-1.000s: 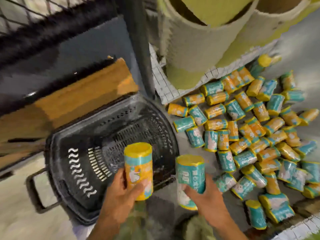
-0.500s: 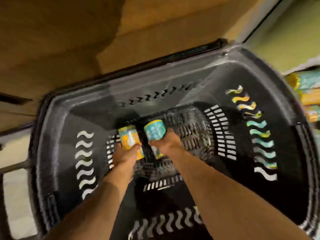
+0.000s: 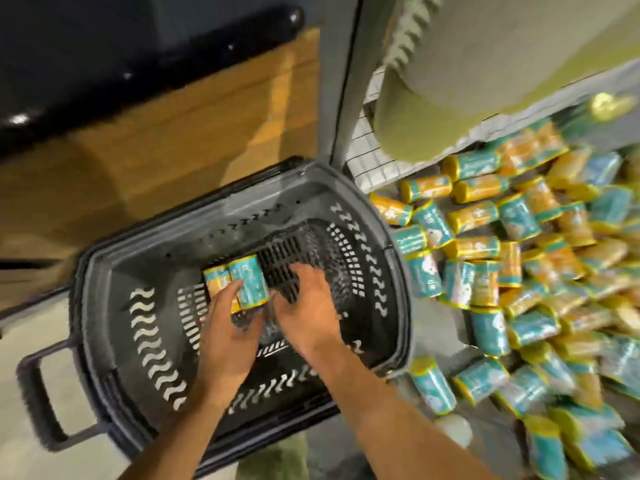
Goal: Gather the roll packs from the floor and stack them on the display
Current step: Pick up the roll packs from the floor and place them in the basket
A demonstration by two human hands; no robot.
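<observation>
A dark plastic basket (image 3: 398, 271) stands on the floor in front of me. Two roll packs lie side by side on its bottom: a teal one (image 3: 251, 278) and an orange one (image 3: 214, 277). My left hand (image 3: 228, 334) reaches into the basket with its fingers still on the orange pack, against the teal one. My right hand (image 3: 308, 306) hovers over the basket bottom just right of the packs, fingers spread and holding nothing. Right of the basket, a pile of several teal and orange roll packs (image 3: 519, 254) covers the floor.
A grey metal post (image 3: 343, 81) rises behind the basket. Right of it, big yellow-green rolls (image 3: 450, 81) stand on a white wire shelf (image 3: 367, 157) above the pile. A wooden panel (image 3: 173, 168) lies behind the basket, whose handle (image 3: 34, 393) sticks out at left.
Both packs now lie on the basket bottom. My right hand has let go of the teal pack and opened. The view has pulled back and the floor pile shows again.
</observation>
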